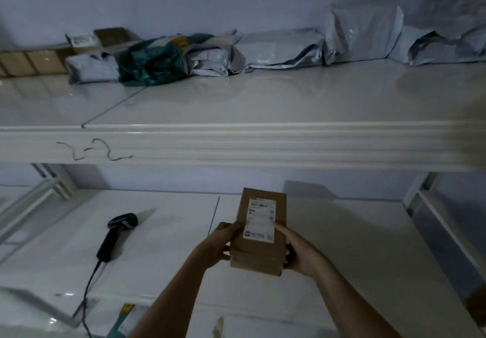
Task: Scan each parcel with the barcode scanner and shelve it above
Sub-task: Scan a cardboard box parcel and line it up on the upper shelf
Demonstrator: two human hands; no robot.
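While you hold the cardboard parcel (pixel 259 235) low in the centre of the frame, its white label faces up at you, and both hands are busy with it: your left hand (pixel 219 245) curls round its left edge and your right hand (pixel 295 252) wraps its right side, thumb lying at the edge of the label, so neither has a finger free. At the bottom edge of the frame, just left of your left forearm, a green-and-yellow packet (pixel 126 319) pokes into view (probably another one waiting its turn, though too little shows to be sure). Further out, at lower left, the barcode scanner (pixel 118 231) lies untouched on the lower shelf (pixel 342 245), well apart from the parcel, its cable trailing toward you. Farthest off, across the top of the frame, the upper shelf (pixel 263 101) already carries a row of grey mailer bags (pixel 281 48), a green bag (pixel 152 61) and some boxes (pixel 26 62) along the wall. I'd judge much is shelved; whether this parcel has been scanned doesn't show.
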